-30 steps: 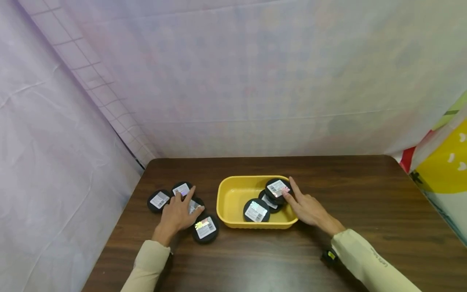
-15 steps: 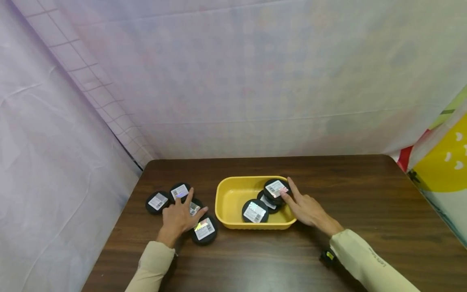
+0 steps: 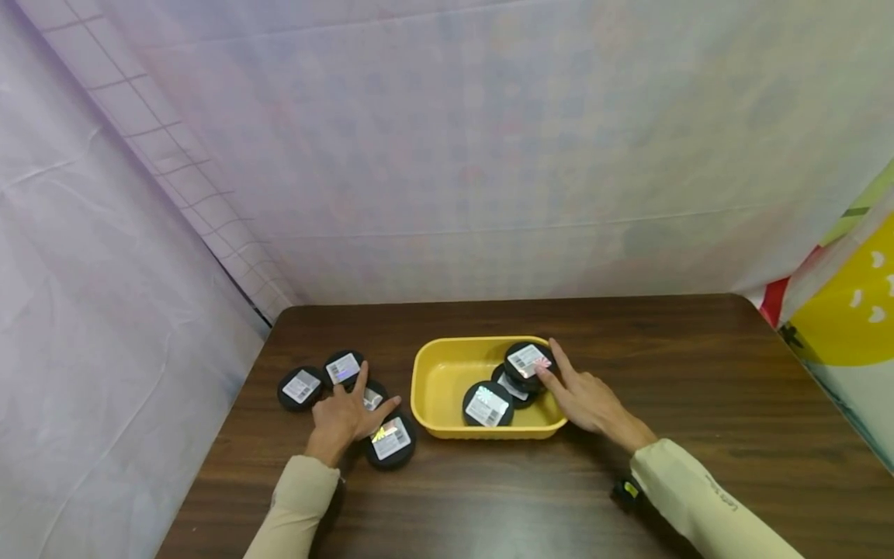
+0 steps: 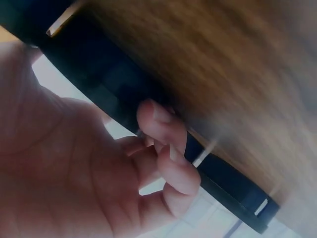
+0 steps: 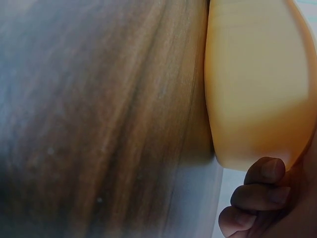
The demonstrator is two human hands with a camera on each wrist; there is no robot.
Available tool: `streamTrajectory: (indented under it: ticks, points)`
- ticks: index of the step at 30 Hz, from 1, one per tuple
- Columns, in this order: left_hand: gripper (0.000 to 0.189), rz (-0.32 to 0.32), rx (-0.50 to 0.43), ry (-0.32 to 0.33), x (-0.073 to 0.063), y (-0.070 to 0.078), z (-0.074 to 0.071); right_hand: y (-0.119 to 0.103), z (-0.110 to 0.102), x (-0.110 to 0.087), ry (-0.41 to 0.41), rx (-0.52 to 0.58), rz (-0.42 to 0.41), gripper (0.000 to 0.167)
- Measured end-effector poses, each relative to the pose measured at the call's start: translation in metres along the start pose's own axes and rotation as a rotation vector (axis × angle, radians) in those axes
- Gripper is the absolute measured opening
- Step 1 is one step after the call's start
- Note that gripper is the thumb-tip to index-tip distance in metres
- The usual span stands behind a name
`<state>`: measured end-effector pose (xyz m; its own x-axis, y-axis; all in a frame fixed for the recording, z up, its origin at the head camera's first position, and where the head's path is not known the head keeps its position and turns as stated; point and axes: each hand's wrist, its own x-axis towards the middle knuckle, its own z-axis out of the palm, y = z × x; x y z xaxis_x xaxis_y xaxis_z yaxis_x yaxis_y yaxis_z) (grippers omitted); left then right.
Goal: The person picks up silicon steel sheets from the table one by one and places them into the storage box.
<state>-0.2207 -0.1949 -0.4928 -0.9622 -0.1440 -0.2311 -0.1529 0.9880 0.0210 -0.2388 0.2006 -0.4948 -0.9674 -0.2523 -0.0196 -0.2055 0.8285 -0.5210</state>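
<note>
My left hand (image 3: 341, 415) lies over a cluster of flat black discs with white labels at the left of the table. Its index finger points across the far disc (image 3: 344, 367), and its thumb is spread toward the near disc (image 3: 389, 441). Another disc (image 3: 373, 395) shows partly between them. In the left wrist view, two bent fingers (image 4: 166, 134) sit against a disc's side. At the yellow basket (image 3: 434, 392), my right hand (image 3: 585, 397) rests at the right end, thumb on the upper disc (image 3: 525, 359), index straight along the rim. Bent fingers (image 5: 260, 193) show outside the basket wall.
Two more discs, one in front (image 3: 487, 404) and one partly covered (image 3: 513, 387), lie inside the basket. A labelled disc (image 3: 300, 388) lies at the far left. Near the right sleeve sits a small black object (image 3: 626, 492) with a yellow-green patch. White curtains hang behind the brown table (image 3: 517, 497).
My left thumb has spread slightly away from the index finger toward the near disc. The right hand keeps its place at the basket. The whole view has shifted a little.
</note>
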Motion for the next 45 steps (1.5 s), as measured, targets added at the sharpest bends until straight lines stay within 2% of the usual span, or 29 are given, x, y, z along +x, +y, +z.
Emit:
streamTrajectory:
  ticks: [6,14,21,26,35,45]
  points:
    - [0.103,-0.011,-0.014,-0.044,0.0013,0.0036,-0.0006,0.0011,0.0005,0.0002,-0.007,0.009,0.005,0.077]
    - [0.094,0.015,0.001,-0.016,0.0048,0.006,0.0016,0.0006,0.0004,-0.0001,-0.001,0.021,0.011,0.077]
    - [0.107,-0.015,-0.03,-0.063,0.0011,0.0069,0.0025,-0.0003,0.0013,-0.0011,-0.017,0.027,0.015,0.077]
    - [0.103,0.0,-0.01,-0.068,0.0037,0.0069,0.0015,0.0002,0.0012,-0.0008,-0.009,0.027,0.01,0.077]
    - [0.094,0.026,0.011,-0.033,0.0044,0.0063,0.002,0.0,0.0019,-0.0005,-0.008,0.033,0.006,0.076]
    - [0.091,0.039,0.004,0.055,0.0027,0.0038,0.0,0.0019,0.0031,0.0003,0.005,0.042,0.008,0.076]
